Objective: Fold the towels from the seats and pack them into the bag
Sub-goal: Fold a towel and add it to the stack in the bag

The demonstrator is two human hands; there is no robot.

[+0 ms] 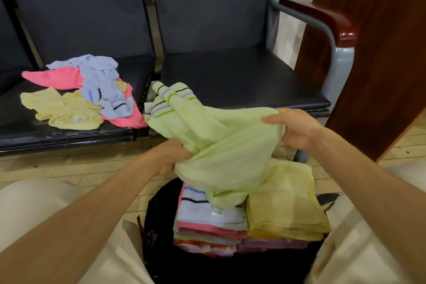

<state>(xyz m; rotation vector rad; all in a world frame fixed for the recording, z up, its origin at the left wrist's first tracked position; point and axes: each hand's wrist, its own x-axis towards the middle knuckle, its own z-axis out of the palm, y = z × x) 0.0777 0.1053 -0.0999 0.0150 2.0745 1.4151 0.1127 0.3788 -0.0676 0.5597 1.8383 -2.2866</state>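
Note:
A light green towel with blue, black and green stripes hangs crumpled between my hands above the bag. My left hand grips its lower left part; my right hand pinches its upper right edge. Below, the black bag between my knees holds two stacks of folded towels: a blue striped one tops the left stack, a yellow one tops the right. On the left seat lies a loose pile of unfolded towels: pink, light blue and pale yellow.
The right black seat has a grey metal frame and a red-brown armrest. A dark wooden panel stands at the right. The floor is pale wood. My knees in beige trousers flank the bag.

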